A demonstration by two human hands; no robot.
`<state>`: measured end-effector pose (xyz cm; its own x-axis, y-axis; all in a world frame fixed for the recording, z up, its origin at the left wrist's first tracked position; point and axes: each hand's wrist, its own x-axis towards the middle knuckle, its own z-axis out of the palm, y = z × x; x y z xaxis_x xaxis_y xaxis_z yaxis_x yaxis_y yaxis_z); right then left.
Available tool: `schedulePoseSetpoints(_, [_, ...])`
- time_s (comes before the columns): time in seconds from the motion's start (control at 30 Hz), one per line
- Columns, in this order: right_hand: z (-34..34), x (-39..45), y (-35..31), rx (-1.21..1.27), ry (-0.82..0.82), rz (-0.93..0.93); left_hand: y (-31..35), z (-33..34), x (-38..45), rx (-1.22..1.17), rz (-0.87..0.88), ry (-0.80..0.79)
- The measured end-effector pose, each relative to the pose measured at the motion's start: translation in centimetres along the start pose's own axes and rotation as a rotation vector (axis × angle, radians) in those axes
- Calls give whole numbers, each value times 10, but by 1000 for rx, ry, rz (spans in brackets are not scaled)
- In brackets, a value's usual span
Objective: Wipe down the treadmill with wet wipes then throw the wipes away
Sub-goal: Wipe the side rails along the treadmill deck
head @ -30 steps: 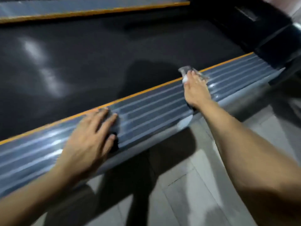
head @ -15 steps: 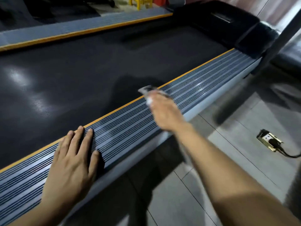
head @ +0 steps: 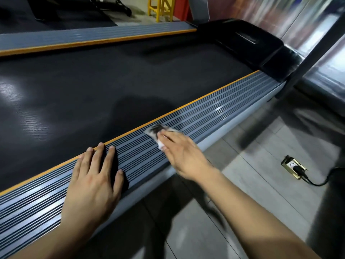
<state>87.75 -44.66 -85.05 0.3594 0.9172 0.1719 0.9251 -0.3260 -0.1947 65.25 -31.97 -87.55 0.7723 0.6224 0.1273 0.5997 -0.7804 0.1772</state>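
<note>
The left hand (head: 93, 180) lies flat and wide on the ribbed side rail (head: 214, 118) of the treadmill, fingers spread, fingertips reaching the orange strip (head: 186, 107) that borders the black belt (head: 93, 94); it holds nothing. The rail runs from 8 o'clock up toward 2 o'clock, bare between the two hands and bare again beyond the right hand as far as the black motor cover (head: 242, 43). Its outer edge drops to the grey tiled floor (head: 252, 193), which lies open at 5 o'clock.

The right hand (head: 183, 155) presses one wet wipe (head: 158, 132) onto the rail, fingers laid over it; the wipe shows dark smudges and sits just short of the orange strip. At 3 o'clock one brass floor socket (head: 294, 167) holds one black plug with a cable. A second rail (head: 93, 37) runs along the far side at 11 o'clock, with yellow legs (head: 160, 8) behind it.

Since a second ago the right hand and wipe have come back down the rail, much nearer the left hand, which has barely shifted.
</note>
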Motion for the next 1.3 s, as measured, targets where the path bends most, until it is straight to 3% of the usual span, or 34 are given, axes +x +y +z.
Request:
schedulePoseSetpoints(0.07, [-1, 6, 30, -96, 55, 48, 0, 1, 0, 7, -2, -4])
schedulePoseSetpoints(0.23, [-22, 20, 123, -154, 167, 452, 1, 0, -1, 2, -14, 6])
schedulePoseSetpoints(0.37, [-16, 21, 97, -75, 228, 599, 2, -2, -1, -9, -16, 7])
schedulePoseSetpoints(0.47, [7, 0, 19, 34, 232, 477, 3, -3, -1, -22, -14, 3])
schedulePoseSetpoints(0.53, [24, -17, -43, 158, 212, 299, 3, -4, -1, -32, -11, -6])
schedulePoseSetpoints(0.6, [30, -29, -95, 118, 145, 79, 1, -4, -2, -47, -4, -8])
schedulePoseSetpoints(0.67, [25, -30, -94, 40, 162, -36, 0, -4, -2, -64, 5, -12])
schedulePoseSetpoints(0.73, [10, -22, -58, -89, 241, 89, 0, -6, -1, -88, -10, -26])
schedulePoseSetpoints(0.83, [0, -4, 4, -163, 197, 475, -2, -8, -1, -137, -33, -44])
schedulePoseSetpoints(0.9, [2, 5, 7, -210, 173, 530, -3, -11, 0, -182, -12, -42])
schedulePoseSetpoints(1.0, [7, -2, -54, -229, 145, 497, -12, -19, -1, -297, 64, -59])
schedulePoseSetpoints(1.13, [35, -30, -169, -8, 208, 209, -54, -23, -37, -188, 132, -72])
schedulePoseSetpoints(1.2, [45, -44, -226, 157, 143, 37, -87, -29, -77, -88, 88, -65])
schedulePoseSetpoints(1.3, [54, -36, -243, 120, 119, -155, -141, -46, -133, 16, 2, 4])
